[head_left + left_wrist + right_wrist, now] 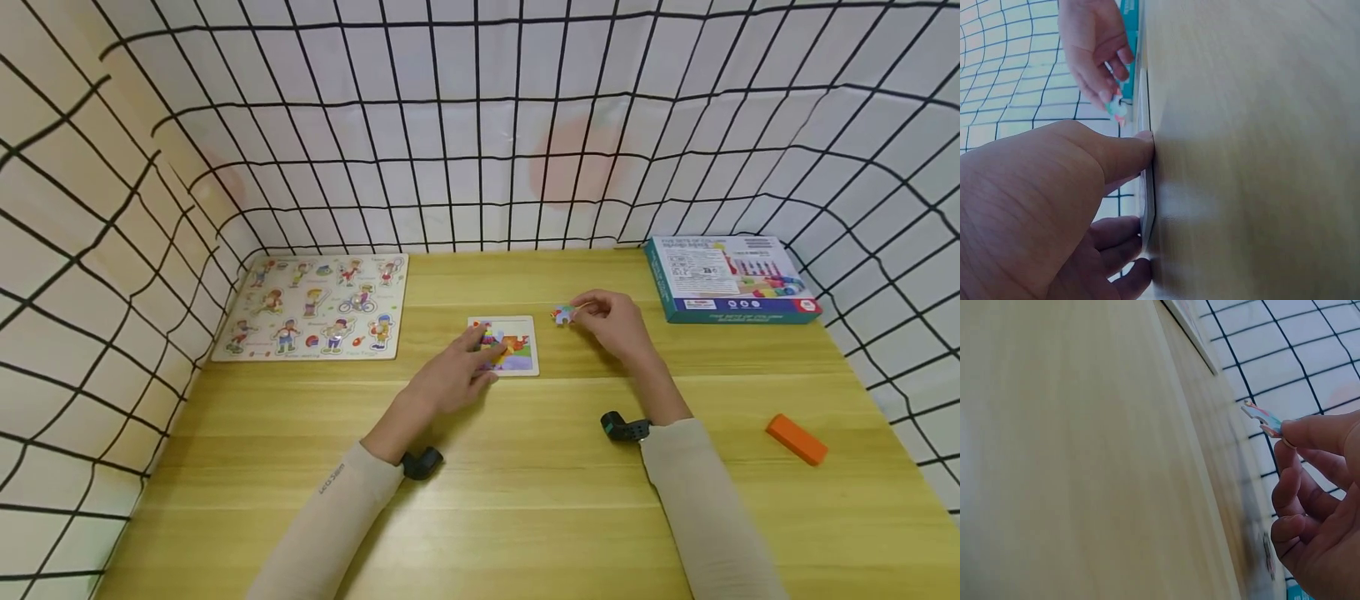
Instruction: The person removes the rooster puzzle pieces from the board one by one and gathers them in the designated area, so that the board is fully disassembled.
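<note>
A small jigsaw board [525, 367] with a white rim and a colourful picture lies flat on the table. My left hand [450, 379] rests on it, fingers spread over the picture and thumb at the near edge. In the left wrist view, the thumb [1129, 153] touches the board's side. Just right of the board, my right hand [615, 325] pinches a multicoloured jigsaw piece [562, 315] between thumb and fingertips. The right wrist view shows this piece [1263, 417] raised over the table, tilted. Lower in that view, a thin flat piece [1269, 556] lies beneath the hand.
A larger pegboard puzzle with sports figures [315, 308] lies at the back left. A blue and white box [731, 279] sits at the back right, and an orange block [797, 439] lies nearer on the right. Black wire mesh [480, 125] encloses the table's back and sides.
</note>
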A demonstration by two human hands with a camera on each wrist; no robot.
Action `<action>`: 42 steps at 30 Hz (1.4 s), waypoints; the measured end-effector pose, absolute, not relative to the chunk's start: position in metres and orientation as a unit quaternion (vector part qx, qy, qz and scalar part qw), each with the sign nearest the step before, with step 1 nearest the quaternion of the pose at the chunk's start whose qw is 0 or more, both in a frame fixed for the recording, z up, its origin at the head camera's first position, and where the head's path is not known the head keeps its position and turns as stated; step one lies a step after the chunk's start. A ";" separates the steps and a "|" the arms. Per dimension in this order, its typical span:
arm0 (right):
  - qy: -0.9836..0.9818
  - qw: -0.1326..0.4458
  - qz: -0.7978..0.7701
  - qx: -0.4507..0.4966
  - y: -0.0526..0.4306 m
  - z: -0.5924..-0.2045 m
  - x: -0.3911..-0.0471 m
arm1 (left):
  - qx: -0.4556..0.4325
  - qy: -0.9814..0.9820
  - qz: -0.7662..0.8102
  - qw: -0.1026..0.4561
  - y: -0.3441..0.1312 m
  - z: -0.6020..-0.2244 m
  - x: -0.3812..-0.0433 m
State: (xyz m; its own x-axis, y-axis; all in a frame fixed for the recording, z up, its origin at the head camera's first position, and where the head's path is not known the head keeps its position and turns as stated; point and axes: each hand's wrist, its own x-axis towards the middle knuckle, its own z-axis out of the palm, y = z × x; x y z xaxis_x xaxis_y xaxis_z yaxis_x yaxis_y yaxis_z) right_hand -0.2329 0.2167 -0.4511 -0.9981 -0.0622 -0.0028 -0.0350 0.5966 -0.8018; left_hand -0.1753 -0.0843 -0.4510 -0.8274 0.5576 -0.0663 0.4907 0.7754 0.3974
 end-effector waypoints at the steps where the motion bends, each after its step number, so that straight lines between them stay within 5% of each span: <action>1: 0.895 0.015 -0.445 -0.027 0.220 -0.451 -0.233 | 0.280 0.938 0.184 0.089 -0.084 -0.451 -0.175; 14: 0.913 0.009 -0.407 -0.026 0.252 -0.450 -0.236 | 0.281 0.938 0.180 0.093 -0.083 -0.447 -0.176; 42: 0.932 0.000 -0.363 -0.005 0.244 -0.462 -0.243 | 0.278 0.938 0.179 0.103 -0.084 -0.446 -0.175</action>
